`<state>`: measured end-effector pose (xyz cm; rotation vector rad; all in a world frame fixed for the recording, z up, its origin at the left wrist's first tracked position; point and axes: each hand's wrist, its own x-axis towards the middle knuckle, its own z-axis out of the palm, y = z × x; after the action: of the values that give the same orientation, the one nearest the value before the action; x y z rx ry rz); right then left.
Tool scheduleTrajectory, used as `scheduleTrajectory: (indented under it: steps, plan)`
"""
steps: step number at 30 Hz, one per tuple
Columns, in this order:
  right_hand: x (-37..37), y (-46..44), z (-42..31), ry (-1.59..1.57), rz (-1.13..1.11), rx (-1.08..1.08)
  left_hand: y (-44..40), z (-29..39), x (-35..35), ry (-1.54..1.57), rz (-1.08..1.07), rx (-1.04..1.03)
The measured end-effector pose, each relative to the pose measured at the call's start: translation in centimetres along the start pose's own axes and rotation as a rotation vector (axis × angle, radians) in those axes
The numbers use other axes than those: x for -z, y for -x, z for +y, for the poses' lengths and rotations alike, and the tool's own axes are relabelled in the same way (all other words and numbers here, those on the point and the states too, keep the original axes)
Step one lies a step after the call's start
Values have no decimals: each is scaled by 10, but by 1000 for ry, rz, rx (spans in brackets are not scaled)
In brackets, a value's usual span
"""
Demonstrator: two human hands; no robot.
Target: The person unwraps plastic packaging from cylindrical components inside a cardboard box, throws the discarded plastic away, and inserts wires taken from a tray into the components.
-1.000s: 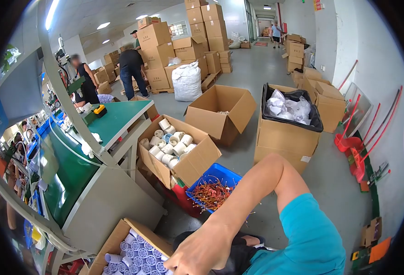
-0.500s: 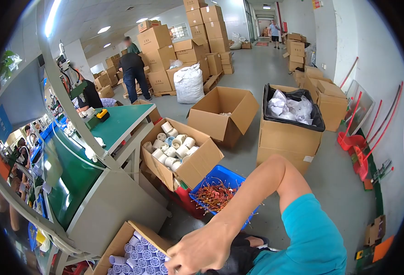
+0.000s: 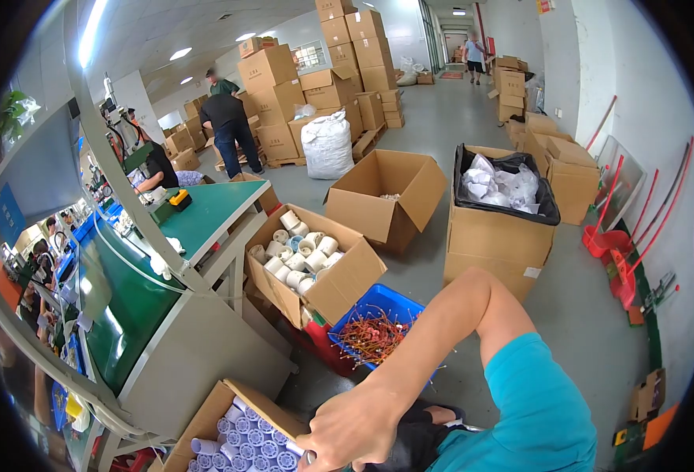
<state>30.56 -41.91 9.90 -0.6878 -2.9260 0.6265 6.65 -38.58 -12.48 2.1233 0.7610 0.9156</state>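
Observation:
My right hand [image 3: 347,429] is at the bottom centre, at the right edge of a cardboard box [image 3: 262,407] of pale purple cylindrical parts [image 3: 248,442]. Its fingers are bent and closed near the box edge; what they hold, if anything, is hidden. A teal sleeve [image 3: 532,401] covers the upper arm. Behind the forearm sits a blue bin [image 3: 390,296] with a tangle of red and orange wires [image 3: 370,334]. Farther back, an open carton [image 3: 347,281] contains white cylindrical parts [image 3: 303,253]. My left hand does not show.
A green-topped workbench [image 3: 221,208] stands at the left. Beyond are an open carton [image 3: 410,185], a box with a black liner [image 3: 547,206], a white sack [image 3: 327,145] and stacked cartons [image 3: 272,94]. Red dustpans [image 3: 602,240] lean by the right wall. Several people are in the background.
The view has shifted slightly, so the boxes and bench sit a little farther right. My right hand stays by the purple parts' box. A bending person in the background has moved slightly.

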Motion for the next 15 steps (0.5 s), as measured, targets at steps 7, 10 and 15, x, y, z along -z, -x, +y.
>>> scheduleTrajectory:
  steps: [7, 10, 15]
  plan:
    - [-27, -4, 12, -113, 199, -103, 4, 0, -1, 10, -19, 18]
    - [-26, -4, 12, -18, 214, 57, 4, 0, -1, 10, -27, 24]
    - [-37, -12, 19, 109, 172, 381, 4, -1, 2, 6, -40, 35]
